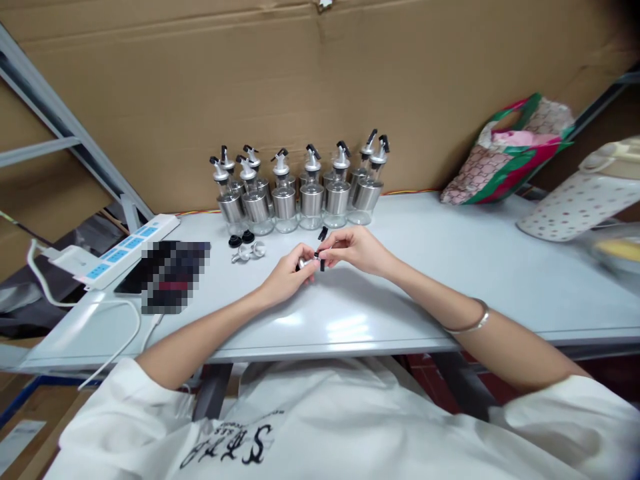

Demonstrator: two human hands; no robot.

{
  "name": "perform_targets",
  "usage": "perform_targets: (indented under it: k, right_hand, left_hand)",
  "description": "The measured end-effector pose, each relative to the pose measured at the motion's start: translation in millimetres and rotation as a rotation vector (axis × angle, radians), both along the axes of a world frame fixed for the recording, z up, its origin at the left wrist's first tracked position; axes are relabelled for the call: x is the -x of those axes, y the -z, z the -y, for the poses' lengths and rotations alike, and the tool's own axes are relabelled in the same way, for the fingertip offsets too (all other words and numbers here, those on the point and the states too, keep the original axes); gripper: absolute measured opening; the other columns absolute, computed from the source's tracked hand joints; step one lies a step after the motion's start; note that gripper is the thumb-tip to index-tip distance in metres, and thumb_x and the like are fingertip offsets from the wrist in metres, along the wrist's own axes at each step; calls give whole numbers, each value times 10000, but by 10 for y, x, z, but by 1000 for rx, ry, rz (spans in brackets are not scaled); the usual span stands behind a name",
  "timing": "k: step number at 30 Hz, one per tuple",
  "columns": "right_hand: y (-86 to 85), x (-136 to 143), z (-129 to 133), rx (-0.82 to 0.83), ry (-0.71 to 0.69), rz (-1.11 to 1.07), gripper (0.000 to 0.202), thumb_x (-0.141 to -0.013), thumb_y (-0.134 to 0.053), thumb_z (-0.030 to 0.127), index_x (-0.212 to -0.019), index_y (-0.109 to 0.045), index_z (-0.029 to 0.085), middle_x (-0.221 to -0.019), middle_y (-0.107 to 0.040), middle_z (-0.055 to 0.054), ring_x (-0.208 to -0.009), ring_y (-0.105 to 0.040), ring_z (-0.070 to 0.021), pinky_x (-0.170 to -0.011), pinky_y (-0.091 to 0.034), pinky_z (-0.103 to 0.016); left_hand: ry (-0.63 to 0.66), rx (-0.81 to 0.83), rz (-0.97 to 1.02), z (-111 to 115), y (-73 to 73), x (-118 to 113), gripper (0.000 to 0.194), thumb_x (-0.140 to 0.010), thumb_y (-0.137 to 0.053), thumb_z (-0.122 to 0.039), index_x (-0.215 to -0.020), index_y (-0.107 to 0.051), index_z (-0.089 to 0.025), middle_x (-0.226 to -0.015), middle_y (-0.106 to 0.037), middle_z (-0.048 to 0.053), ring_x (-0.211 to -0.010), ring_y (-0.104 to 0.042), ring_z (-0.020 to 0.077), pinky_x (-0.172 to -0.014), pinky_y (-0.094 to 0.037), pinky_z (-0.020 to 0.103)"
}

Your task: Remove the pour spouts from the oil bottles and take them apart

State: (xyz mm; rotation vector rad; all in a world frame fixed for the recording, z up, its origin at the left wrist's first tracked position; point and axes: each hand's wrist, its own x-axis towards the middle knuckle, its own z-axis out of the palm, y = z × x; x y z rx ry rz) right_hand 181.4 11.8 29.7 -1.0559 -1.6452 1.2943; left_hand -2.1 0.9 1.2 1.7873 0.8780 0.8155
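Above the tabletop's middle, my left hand (295, 268) is closed around a small silver pourer top (304, 263), partly covered by its fingers. My right hand (353, 250) meets it from the right, thumb and forefinger pinched on a small black piece (323, 265) at the pourer's end. Another black piece (323, 233) shows just beyond the right fingertips; whether it lies on the table or is held, I cannot tell. Left of my hands lie two black stoppers (235, 241) and loose silver pourer parts (259, 249).
Several glass-and-steel oil bottles (311, 200) with pourers stand along the cardboard wall (280, 80). To the left are a white power strip (130, 247), a blurred-out dark device (173, 277) and a white cable (135, 313). A patterned bag (505, 153) and dotted jug (575, 200) stand right.
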Motion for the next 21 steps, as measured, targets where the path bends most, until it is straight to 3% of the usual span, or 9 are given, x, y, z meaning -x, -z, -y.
perform_targets:
  k: [12, 21]
  right_hand:
    - [-41, -20, 41, -70, -73, 76, 373, -572, -801, 427, -650, -557, 155, -546, -640, 1, -527, -615, -126, -537, -482, -247]
    - [76, -53, -17, -203, -102, 119, 334, -662, -736, 454, -651, -583, 157, -585, -636, -13, -565, -607, -138, -567, -474, -262]
  left_hand:
    - [20, -15, -10, 13, -18, 9, 215, -860, -499, -390, -866, -463, -178, -724, -505, -40, -610, -511, 88, -609, -393, 223]
    - [67, 17, 55, -8, 21, 10, 241, -853, -520, -400, -905, -520, -164, -815, -549, -4, -691, -521, 106, -631, -423, 233]
